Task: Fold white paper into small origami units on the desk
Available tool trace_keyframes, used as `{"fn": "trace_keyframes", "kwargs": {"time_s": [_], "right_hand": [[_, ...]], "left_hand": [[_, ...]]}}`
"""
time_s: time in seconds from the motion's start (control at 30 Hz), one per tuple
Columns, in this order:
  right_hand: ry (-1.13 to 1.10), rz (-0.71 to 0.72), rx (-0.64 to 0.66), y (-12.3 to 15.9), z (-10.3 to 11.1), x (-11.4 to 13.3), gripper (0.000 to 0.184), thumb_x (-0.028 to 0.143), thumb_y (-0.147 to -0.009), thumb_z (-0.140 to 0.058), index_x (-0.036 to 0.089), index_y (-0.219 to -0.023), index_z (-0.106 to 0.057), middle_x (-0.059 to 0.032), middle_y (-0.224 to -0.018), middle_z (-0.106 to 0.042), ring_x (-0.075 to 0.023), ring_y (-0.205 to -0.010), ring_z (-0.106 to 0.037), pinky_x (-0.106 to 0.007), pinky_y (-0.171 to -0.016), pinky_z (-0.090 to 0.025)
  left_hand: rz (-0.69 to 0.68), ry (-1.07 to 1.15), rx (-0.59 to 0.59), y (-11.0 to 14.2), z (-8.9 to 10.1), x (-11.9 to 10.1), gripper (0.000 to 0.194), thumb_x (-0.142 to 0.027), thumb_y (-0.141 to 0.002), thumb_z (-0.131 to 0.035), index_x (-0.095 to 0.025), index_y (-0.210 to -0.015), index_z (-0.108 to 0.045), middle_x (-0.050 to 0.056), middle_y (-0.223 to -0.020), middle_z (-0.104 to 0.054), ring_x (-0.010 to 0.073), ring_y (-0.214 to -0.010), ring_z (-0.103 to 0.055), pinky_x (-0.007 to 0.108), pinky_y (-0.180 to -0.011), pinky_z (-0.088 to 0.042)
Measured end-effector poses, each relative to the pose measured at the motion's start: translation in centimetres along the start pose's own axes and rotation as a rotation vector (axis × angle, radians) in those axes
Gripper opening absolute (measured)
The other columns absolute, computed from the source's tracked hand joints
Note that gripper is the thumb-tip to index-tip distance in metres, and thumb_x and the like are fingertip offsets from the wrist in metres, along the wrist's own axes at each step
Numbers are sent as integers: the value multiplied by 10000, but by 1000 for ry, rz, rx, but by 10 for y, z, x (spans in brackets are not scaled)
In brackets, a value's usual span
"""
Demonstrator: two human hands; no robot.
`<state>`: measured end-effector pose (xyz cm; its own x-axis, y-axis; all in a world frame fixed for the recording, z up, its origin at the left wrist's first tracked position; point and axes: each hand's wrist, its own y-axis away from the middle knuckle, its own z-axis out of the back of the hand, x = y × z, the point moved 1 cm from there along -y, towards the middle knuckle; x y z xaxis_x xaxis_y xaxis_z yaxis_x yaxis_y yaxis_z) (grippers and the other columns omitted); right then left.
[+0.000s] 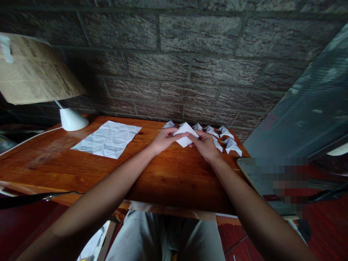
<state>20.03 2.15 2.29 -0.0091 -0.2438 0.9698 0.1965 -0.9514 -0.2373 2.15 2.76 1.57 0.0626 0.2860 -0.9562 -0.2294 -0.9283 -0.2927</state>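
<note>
A white square of folded paper is held up above the far part of the wooden table, one corner pointing up. My left hand grips its left side, thumb across the front. On the right side my right hand pinches the same paper, its thumb close to the left one near the middle. Both hands' other fingers are partly hidden behind the sheet. Several folded paper pieces with pointed tips stand behind and to the right of my hands. A large creased paper sheet lies flat to the left.
A lamp with a white base and a newsprint-covered shade stands at the table's left. A brick wall rises behind the wooden table. Beyond the right edge is a flat greyish panel, partly blurred out.
</note>
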Motion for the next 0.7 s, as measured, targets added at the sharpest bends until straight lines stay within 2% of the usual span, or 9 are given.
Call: {"fn": "trace_keyframes", "kwargs": {"time_s": [0.4,0.7], "right_hand": [[18,-9,17,2,-2,-2,386,560,-699,-812,203,-846,-787,-30,-806,-735,-174,-695,-609,-285,-577,-521],[70,15,44,3,-3,2,423,570,-699,-805,166,-814,-765,-21,-740,-705,-134,-588,-558,-252,-492,-473]], "left_hand": [[-26,-63,-13,-1,-1,5,435,-596,-757,-736,-161,-760,-723,3,-700,-670,139,-649,-553,263,-633,-414],[-86,-173,72,-2,5,6,480,-618,-817,-666,-141,-779,-710,9,-707,-662,136,-659,-543,264,-637,-409]]}}
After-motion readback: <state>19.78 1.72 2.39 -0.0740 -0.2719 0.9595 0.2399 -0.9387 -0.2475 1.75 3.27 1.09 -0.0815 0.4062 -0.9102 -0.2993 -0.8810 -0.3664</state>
